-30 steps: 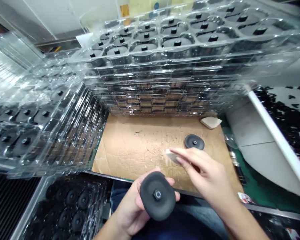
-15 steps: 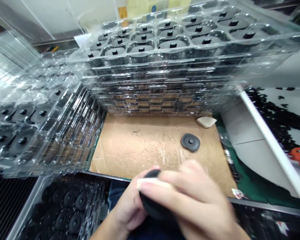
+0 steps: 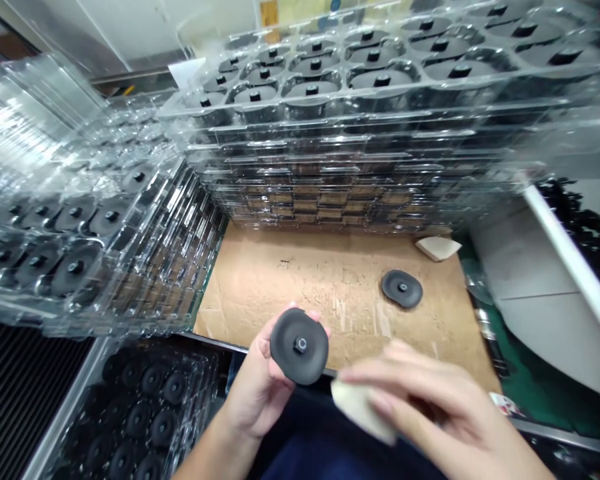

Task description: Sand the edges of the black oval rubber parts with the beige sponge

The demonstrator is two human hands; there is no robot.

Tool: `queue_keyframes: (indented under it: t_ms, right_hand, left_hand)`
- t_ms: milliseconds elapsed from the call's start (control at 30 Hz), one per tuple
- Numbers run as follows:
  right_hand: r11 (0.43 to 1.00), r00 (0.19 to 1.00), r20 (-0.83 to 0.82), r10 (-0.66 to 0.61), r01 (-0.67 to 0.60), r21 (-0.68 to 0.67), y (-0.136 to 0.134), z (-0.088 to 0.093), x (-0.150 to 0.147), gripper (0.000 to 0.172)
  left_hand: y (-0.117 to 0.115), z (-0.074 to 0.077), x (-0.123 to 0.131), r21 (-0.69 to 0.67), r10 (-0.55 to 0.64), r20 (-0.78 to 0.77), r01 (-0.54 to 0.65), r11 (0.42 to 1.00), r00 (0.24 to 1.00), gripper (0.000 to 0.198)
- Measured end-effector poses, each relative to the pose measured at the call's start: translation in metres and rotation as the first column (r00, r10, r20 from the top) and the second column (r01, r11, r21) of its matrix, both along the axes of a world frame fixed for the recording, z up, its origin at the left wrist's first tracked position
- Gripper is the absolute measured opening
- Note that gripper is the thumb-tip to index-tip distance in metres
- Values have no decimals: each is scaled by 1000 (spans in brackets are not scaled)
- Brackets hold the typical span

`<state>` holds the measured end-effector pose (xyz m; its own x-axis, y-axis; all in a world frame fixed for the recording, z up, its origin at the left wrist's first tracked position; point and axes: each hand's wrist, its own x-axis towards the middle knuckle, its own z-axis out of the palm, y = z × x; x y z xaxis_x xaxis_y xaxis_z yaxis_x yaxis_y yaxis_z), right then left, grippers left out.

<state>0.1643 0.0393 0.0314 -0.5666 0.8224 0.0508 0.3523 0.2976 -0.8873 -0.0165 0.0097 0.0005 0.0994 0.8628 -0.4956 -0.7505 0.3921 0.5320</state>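
Note:
My left hand (image 3: 260, 390) holds a black rubber-like oval disc (image 3: 299, 347) up, its face and central metal-ringed stud turned toward me. My right hand (image 3: 415, 407) pinches a cream-coloured pad or cloth (image 3: 361, 410) just to the right of that disc, apart from it. Another black disc (image 3: 402, 289) lies flat on a worn cardboard sheet (image 3: 260, 293). Near the sheet's back edge lies a second cream pad (image 3: 437, 248).
Tall stacks of clear plastic trays (image 3: 330, 133) holding black discs rise behind and left of the cardboard. A lower dark tray stack (image 3: 140, 413) stands at lower left. A green mat (image 3: 485, 373) and white panel lie to the right.
My right hand has come away from the disc's face, down and to the right, with the pad showing. The disc in my left hand now sits higher and faces me. The view has shifted slightly.

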Motion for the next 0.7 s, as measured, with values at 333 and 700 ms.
queue_keyframes:
  t_ms: [333,700]
  right_hand:
    - [929,932,50,-358,361,-84,-17,-17,3,19]
    - [949,992,114,-53,15,316,2,24,-48,28]
  left_hand:
    - [3,4,5,56,-51,109,45,997,993,52]
    - [-6,1,16,-29,-37,16,37,999,999,47]
